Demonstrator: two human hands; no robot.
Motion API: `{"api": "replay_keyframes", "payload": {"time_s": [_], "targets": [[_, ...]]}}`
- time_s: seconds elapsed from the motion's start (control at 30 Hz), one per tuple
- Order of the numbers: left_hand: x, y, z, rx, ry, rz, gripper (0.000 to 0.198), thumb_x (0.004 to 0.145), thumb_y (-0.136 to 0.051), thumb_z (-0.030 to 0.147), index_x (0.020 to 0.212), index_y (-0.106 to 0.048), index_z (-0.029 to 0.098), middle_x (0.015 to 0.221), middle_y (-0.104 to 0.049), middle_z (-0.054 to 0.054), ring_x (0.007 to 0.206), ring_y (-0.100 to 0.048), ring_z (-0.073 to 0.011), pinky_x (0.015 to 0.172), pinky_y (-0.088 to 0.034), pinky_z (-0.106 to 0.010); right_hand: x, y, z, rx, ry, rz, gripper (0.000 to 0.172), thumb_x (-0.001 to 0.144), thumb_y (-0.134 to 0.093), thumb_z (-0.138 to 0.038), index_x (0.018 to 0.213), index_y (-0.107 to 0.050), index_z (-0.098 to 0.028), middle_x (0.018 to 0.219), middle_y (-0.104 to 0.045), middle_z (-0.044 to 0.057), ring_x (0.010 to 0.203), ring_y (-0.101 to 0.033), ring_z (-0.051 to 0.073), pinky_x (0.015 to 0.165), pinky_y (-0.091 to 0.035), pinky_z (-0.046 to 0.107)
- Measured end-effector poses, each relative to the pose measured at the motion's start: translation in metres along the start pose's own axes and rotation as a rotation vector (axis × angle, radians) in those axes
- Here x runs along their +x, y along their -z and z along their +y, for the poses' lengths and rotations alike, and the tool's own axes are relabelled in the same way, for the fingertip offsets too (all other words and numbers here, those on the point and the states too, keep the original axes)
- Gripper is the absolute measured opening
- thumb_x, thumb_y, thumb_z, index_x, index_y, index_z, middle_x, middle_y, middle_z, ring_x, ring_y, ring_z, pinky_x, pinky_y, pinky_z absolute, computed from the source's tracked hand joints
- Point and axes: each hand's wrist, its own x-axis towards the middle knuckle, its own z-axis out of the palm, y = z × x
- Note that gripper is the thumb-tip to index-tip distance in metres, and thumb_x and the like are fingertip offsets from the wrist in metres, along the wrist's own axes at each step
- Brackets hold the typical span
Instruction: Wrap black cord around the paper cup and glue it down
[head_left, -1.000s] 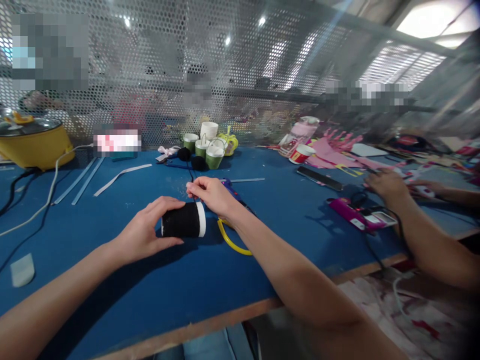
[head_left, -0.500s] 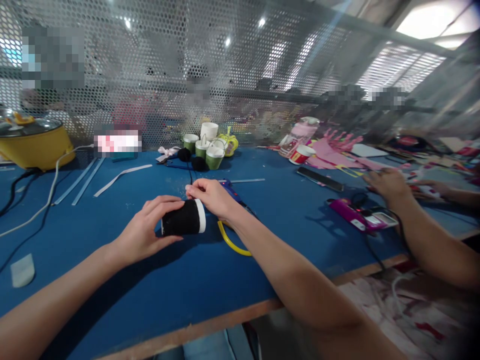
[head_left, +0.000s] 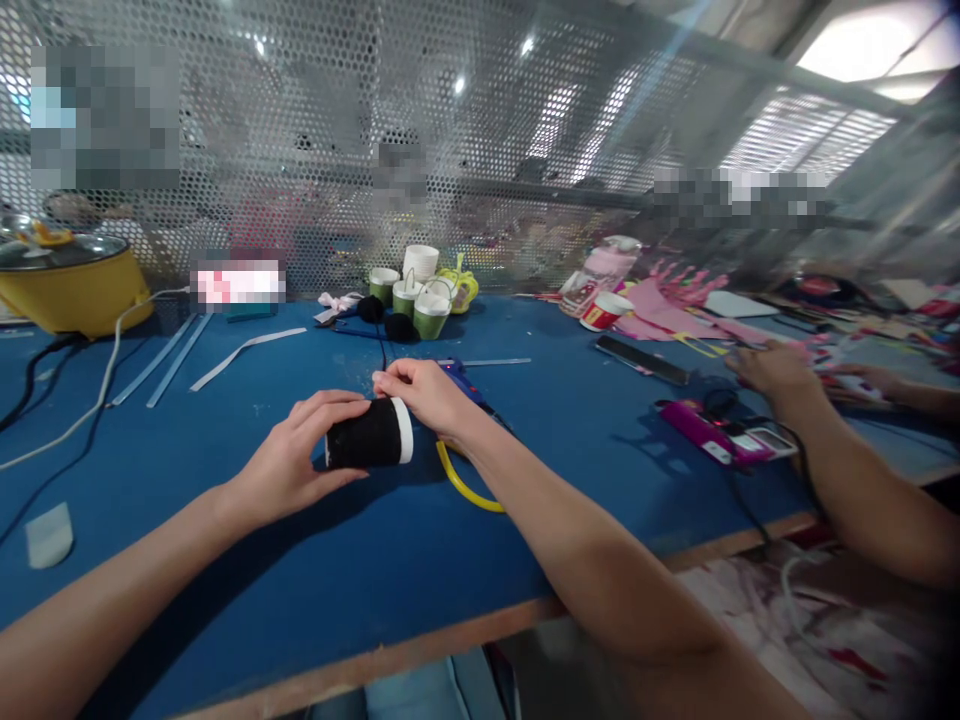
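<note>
A paper cup [head_left: 364, 438] covered in black, with a white rim, lies on its side in my left hand [head_left: 300, 450]. The fingers and thumb curl round its base end, and the rim points to the right. Just beyond the cup, my right hand [head_left: 420, 390] is closed in a pinch on a thin black yarn [head_left: 384, 352]. That strand runs back toward two black yarn balls [head_left: 400, 327]. Part of a blue tool [head_left: 459, 378] and a yellow curved handle or tube [head_left: 465, 485] show around my right wrist, which hides the rest.
Green-wrapped cups [head_left: 431, 315] stand at the back by a perforated metal screen [head_left: 330, 150]. A yellow electric pot [head_left: 75, 290] is at left, near pale strips [head_left: 247, 352]. At right lie a phone [head_left: 641, 358] and a purple device [head_left: 697, 430], beside another person's hand [head_left: 772, 375].
</note>
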Motion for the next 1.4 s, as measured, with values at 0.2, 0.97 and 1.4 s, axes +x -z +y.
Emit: {"api": "replay_keyframes", "payload": {"time_s": [0.2,0.97,1.4], "targets": [[0.000,-0.002,-0.001,-0.166,0.052,0.027,0.048,0.075,-0.065,0.030,0.116,-0.042,0.021,0.113,-0.053,-0.011,0.107,-0.050,-0.0248,0.091,-0.041,-0.043,0.000,-0.002,0.000,0.025,-0.036,0.002,0.025,0.074,-0.053,-0.037,0.061,-0.055,-0.015,0.055,-0.050,-0.003,0.051,-0.039,0.009,0.049,-0.029,0.022],[0.004,0.004,-0.006,-0.079,0.374,-0.066,0.057,0.070,-0.066,0.040,0.118,-0.043,0.020,0.113,-0.057,-0.010,0.104,-0.053,-0.0274,0.087,-0.043,-0.044,-0.032,0.012,-0.016,0.074,-0.095,-0.203,0.020,0.075,-0.057,-0.033,0.065,-0.054,-0.016,0.055,-0.049,-0.004,0.052,-0.041,0.007,0.051,-0.031,0.022],[0.004,0.002,-0.001,-0.068,0.257,-0.215,0.052,0.070,-0.065,0.034,0.115,-0.044,0.020,0.113,-0.057,-0.009,0.101,-0.055,-0.0263,0.084,-0.044,-0.042,0.005,0.010,-0.031,0.113,-0.116,-0.249,0.042,0.090,-0.033,-0.045,0.088,-0.060,-0.012,0.094,-0.064,0.010,0.081,-0.056,0.013,0.066,-0.042,0.024]]}}
